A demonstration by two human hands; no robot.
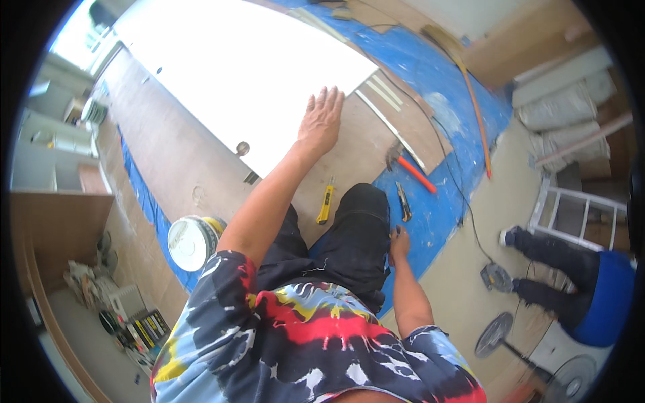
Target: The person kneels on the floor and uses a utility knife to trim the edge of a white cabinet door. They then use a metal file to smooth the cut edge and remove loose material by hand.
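Observation:
My left hand [321,122] lies flat with its fingers stretched out on a large white panel [222,74], near its right corner. The panel has round recesses [242,148] along its long edge. Down beside my right thigh, my right hand [399,246] is closed around something small and dark that I cannot make out. Just ahead of it lies a dark utility knife [403,201]. A yellow utility knife [326,201] rests between my knees. Farther forward, a hammer with an orange-red handle [418,175] lies on blue sheeting, next to a narrow pale strip [390,129].
A white bucket [188,245] stands at my left. Blue sheeting [440,221] covers floor on the right, crossed by a black cable [463,201]. A long wooden stick [476,114] lies beyond. At the far right are a person in blue [608,295], a ladder [578,211] and a fan [496,336].

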